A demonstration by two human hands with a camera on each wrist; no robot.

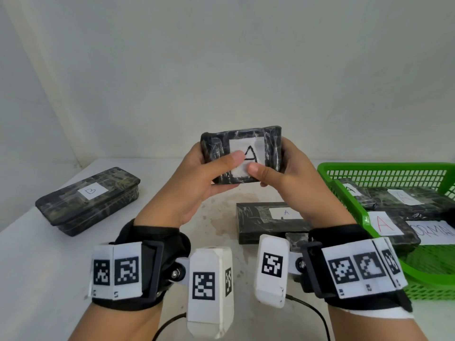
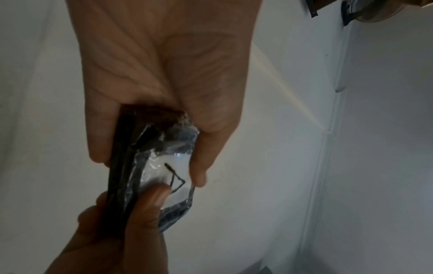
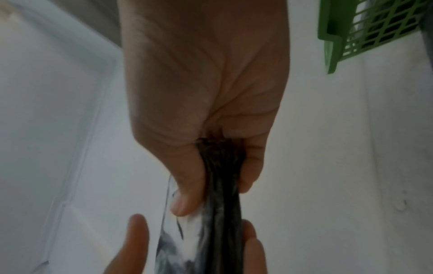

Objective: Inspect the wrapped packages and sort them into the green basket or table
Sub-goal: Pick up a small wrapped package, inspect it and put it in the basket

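Both hands hold up a small black package [image 1: 253,143] wrapped in clear film, its white label with a hand-drawn "A" facing me. My left hand [image 1: 204,173] grips its left end, thumb on the label. My right hand [image 1: 283,173] grips the right end, thumb at the label's lower edge. The left wrist view shows the package [image 2: 164,166] edge-on between thumb and fingers. In the right wrist view the package [image 3: 220,185] is pinched likewise. The green basket [image 1: 349,188] stands at the right, holding several "A" packages.
A long wrapped package marked "B" [image 1: 88,198] lies on the white table [image 1: 37,267] at the left. Another marked "A" [image 1: 270,222] lies below my hands, beside the basket. A white wall rises behind the table. A basket corner [image 3: 332,40] shows near my right wrist.
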